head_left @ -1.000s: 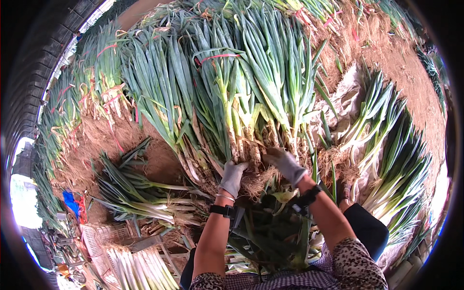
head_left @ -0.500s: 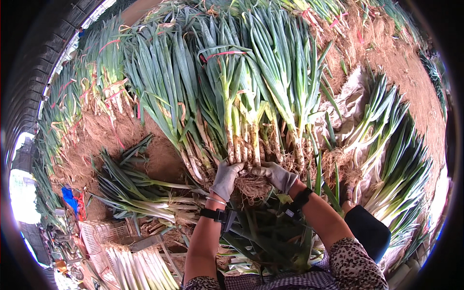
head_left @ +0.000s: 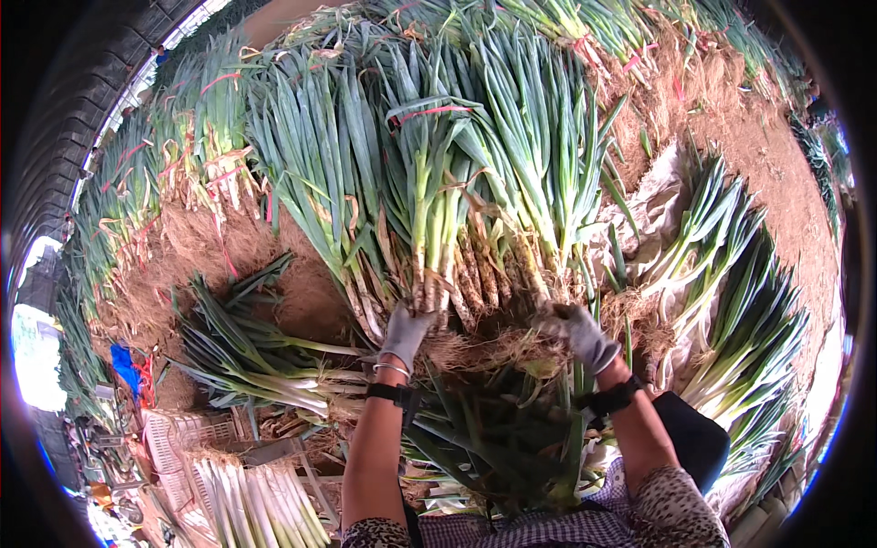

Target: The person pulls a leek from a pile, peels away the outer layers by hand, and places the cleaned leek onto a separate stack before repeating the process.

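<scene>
A large bunch of long green onions [head_left: 429, 196] stands upright before me, dark green leaves at the top, soil-stained stems and tangled roots at the bottom. A red tie crosses some of its leaves. My left hand [head_left: 405, 334], in a pale work glove, is closed around the lower ends of a few stems in the bunch's middle. To its right, my gloved right hand [head_left: 583, 334] has its fingers curled at the root ends of the stems on the right side, slightly blurred. Brown roots [head_left: 512, 352] hang between both hands.
Loose green onions [head_left: 283, 374] lie at the left, and more trimmed white stalks [head_left: 260, 502] sit by a plastic crate [head_left: 174, 447] at lower left. Peeled green onions [head_left: 731, 338] rest on pale sheeting at the right. Tied bundles [head_left: 206, 164] line the far left. Dark leaves [head_left: 502, 438] lie below my hands.
My hands have moved apart: the right one to the right, the left one slightly left and down. Stems between them have spread, showing more brown stem ends.
</scene>
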A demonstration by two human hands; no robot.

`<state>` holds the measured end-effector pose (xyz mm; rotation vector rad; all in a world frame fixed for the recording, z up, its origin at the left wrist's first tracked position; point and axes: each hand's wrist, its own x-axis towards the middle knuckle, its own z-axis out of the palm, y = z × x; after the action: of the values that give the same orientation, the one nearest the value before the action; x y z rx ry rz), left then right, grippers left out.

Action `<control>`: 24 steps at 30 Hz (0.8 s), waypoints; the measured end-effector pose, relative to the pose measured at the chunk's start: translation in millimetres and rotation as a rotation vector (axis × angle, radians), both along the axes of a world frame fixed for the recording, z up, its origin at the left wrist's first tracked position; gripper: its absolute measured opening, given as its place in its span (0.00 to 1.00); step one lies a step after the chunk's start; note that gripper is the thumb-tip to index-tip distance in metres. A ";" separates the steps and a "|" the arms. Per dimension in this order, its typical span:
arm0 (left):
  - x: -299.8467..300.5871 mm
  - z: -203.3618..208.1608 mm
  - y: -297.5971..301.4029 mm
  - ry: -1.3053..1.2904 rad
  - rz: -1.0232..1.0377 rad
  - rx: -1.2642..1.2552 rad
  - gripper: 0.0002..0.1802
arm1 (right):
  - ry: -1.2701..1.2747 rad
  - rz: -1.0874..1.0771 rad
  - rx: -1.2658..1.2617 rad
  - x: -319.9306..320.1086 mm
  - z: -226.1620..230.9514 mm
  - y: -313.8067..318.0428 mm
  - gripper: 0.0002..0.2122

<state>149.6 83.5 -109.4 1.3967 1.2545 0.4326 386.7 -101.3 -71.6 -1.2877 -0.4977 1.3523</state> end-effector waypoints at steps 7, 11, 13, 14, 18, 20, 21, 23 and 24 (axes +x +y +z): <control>-6.8 12.3 -33.0 -0.017 0.021 0.173 0.18 | 0.043 0.073 -0.223 -83.1 4.8 -71.1 0.19; -7.0 12.0 -62.0 -0.254 0.136 0.041 0.10 | -1.016 0.402 -0.587 -95.3 21.2 -84.3 0.18; 2.7 35.5 -85.0 -0.234 0.089 -0.029 0.11 | -0.601 0.213 -0.299 -96.7 34.1 -123.4 0.15; 2.7 59.9 -102.0 -0.205 0.054 -0.054 0.10 | -0.687 0.256 -0.366 -98.0 42.6 -129.3 0.17; 21.1 67.0 -138.6 -0.350 -0.039 -0.299 0.12 | -1.104 0.521 -0.398 -90.4 96.6 -157.3 0.19; 25.4 80.2 -157.3 -0.495 -0.066 -0.477 0.22 | -0.979 0.538 -0.487 -106.7 182.0 -177.2 0.18; 29.7 97.5 -168.8 -0.557 -0.091 -0.587 0.26 | -0.808 0.458 -0.347 -105.1 202.4 -201.8 0.16; 16.1 78.0 -166.8 -1.164 -0.218 -0.833 0.27 | -0.771 0.586 -0.248 -123.2 281.5 -225.7 0.12; 20.6 78.1 -170.4 -1.083 -0.263 -0.290 0.22 | -1.100 0.750 -0.217 -113.2 293.5 -248.2 0.11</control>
<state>170.2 -86.9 -31.2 0.8263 0.2257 0.6618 273.5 -349.5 221.9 -2.1074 -1.7554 1.1631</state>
